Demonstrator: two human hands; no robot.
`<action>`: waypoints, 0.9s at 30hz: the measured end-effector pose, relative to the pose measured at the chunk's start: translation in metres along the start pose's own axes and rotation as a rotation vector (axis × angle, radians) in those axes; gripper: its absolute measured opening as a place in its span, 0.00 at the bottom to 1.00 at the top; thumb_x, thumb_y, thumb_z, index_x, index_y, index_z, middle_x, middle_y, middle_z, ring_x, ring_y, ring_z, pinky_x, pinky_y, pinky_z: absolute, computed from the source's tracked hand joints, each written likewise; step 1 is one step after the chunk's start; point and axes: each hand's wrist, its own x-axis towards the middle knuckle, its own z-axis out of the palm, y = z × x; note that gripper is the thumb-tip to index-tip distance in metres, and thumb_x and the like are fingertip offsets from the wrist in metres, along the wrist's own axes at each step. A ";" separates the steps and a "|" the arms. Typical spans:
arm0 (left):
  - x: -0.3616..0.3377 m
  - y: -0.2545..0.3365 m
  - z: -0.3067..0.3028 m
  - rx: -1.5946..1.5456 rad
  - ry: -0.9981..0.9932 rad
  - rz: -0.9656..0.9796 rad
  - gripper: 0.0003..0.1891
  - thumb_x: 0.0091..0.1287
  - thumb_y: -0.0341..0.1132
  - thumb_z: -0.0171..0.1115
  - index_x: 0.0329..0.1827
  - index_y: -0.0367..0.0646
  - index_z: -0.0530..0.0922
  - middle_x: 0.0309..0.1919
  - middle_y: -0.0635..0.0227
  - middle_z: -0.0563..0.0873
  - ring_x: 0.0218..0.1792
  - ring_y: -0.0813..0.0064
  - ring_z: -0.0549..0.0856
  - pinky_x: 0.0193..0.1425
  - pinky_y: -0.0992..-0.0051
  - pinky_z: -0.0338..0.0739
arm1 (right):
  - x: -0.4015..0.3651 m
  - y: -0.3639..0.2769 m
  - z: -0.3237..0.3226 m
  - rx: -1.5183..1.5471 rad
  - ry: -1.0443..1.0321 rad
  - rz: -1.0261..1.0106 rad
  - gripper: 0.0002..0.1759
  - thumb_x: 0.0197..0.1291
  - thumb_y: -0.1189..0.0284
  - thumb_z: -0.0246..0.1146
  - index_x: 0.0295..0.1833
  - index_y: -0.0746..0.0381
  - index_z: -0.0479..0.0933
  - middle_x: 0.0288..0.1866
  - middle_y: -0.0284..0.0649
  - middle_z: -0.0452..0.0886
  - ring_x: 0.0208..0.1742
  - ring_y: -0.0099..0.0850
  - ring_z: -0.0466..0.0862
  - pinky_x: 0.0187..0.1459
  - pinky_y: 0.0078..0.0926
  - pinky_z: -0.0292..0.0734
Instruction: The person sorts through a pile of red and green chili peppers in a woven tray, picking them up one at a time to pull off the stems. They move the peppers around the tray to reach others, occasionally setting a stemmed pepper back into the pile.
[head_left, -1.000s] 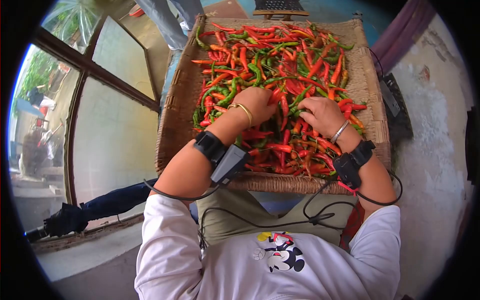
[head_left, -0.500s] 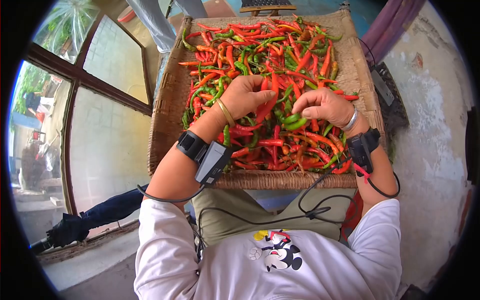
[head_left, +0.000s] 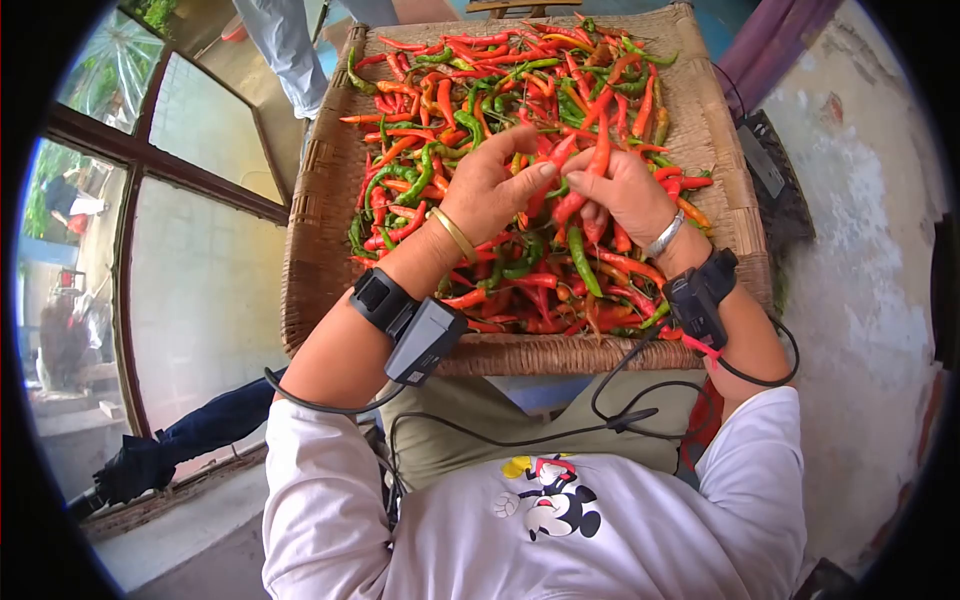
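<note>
You are holding your left hand (head_left: 488, 185) and your right hand (head_left: 622, 192) close together, just touching. Your left hand is closing on a red pepper (head_left: 543, 185) with the thumb. Your right hand is pinching an orange pepper (head_left: 600, 150) that is sticking up. The pile of peppers (head_left: 470, 90) is lying under and beyond both hands in a flat basket (head_left: 320, 230).

Our left grip (head_left: 490, 185) and right grip (head_left: 625, 190), flat and apart on the pile a second ago, have drawn together. The green chili we pinched is gone from the right grip; both now hold red chilies (head_left: 592, 165) upright between them.
</note>
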 end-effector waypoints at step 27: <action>-0.011 -0.002 0.002 0.482 -0.531 0.002 0.12 0.57 0.34 0.61 0.43 0.42 0.77 0.27 0.70 0.81 0.28 0.80 0.81 0.30 0.78 0.75 | 0.013 0.006 -0.031 -0.328 0.118 -0.198 0.13 0.51 0.71 0.59 0.41 0.67 0.75 0.26 0.37 0.79 0.29 0.24 0.79 0.32 0.22 0.74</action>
